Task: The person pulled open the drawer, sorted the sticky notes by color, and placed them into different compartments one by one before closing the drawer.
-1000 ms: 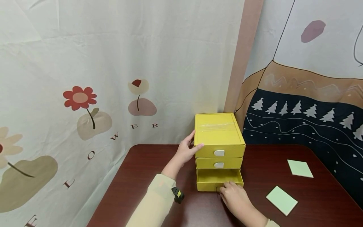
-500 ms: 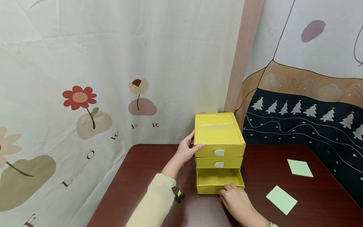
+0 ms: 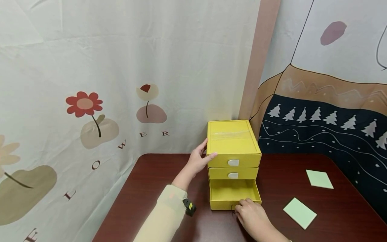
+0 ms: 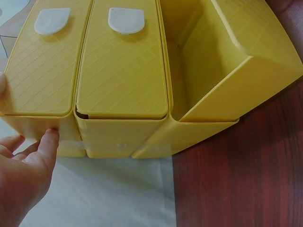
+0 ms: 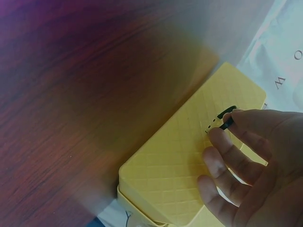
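Note:
A yellow three-drawer cabinet (image 3: 231,137) stands on the table with its bottom drawer (image 3: 231,191) pulled out; nothing shows inside that drawer. White tabs mark the two upper drawers, which are closed. My left hand (image 3: 199,162) rests against the cabinet's left side, its fingers nearly straight and the thumb at the front edge. Low in front, my right hand (image 3: 252,215) pinches a small black pull (image 5: 228,122) on the bottom drawer's front between thumb and index finger. The other fingers hang bent near the drawer face.
Two pale green paper pads, a nearer one (image 3: 300,213) and a farther one (image 3: 319,179), lie on the dark red-brown table (image 3: 145,201) to the right. A printed curtain (image 3: 181,67) hangs behind, close to the cabinet's back.
The bottom drawer has slid a little farther out toward me, and my right hand has moved with it. My left hand and the cabinet body have stayed put.

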Action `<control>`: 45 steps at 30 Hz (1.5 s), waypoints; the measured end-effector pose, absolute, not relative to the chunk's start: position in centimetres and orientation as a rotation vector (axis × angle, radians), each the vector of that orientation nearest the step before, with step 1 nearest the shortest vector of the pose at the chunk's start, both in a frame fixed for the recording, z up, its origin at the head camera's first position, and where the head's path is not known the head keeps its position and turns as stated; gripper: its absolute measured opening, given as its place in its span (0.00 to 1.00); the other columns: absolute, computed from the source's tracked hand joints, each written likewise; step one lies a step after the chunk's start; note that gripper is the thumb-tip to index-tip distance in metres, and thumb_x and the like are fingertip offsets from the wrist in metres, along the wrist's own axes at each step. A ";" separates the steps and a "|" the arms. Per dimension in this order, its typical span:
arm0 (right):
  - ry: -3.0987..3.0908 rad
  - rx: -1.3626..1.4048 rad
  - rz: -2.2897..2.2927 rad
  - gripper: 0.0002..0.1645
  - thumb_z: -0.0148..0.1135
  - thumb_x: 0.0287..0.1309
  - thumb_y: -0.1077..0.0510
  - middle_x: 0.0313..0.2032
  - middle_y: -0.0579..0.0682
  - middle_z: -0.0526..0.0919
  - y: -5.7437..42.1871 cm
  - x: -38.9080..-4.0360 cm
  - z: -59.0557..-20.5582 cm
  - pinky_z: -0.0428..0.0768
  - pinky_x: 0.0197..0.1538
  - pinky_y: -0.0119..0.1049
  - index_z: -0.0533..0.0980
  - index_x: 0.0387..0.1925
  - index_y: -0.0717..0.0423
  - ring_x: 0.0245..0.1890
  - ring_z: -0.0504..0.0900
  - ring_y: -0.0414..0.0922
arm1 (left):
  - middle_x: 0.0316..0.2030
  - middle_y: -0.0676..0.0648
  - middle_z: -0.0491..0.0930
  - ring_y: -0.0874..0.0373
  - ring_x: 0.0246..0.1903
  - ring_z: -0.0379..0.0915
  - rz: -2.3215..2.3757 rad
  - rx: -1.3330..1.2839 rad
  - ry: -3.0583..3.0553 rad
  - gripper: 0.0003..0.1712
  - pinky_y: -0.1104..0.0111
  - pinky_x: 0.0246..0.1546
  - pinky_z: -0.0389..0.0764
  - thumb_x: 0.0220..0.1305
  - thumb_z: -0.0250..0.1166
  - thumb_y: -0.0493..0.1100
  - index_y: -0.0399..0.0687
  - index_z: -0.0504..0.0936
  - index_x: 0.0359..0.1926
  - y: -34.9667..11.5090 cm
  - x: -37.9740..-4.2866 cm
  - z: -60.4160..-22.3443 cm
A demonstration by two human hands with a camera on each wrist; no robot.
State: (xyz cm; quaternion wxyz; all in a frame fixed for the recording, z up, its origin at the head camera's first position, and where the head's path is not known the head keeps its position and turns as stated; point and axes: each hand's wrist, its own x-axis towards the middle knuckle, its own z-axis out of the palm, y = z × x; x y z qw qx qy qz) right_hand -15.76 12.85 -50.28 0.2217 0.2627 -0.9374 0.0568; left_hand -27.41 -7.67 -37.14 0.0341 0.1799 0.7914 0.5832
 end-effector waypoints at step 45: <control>-2.584 0.714 0.305 0.06 0.68 0.37 0.54 0.23 0.33 0.71 14.1 -15.2 -49.0 0.72 0.24 0.31 0.78 0.22 0.43 0.25 0.71 0.35 | 0.63 0.47 0.53 0.53 0.62 0.49 1.797 0.543 2.434 0.44 0.58 0.57 0.58 0.55 0.61 0.49 0.50 0.48 0.67 -7.6 -27.2 -37.0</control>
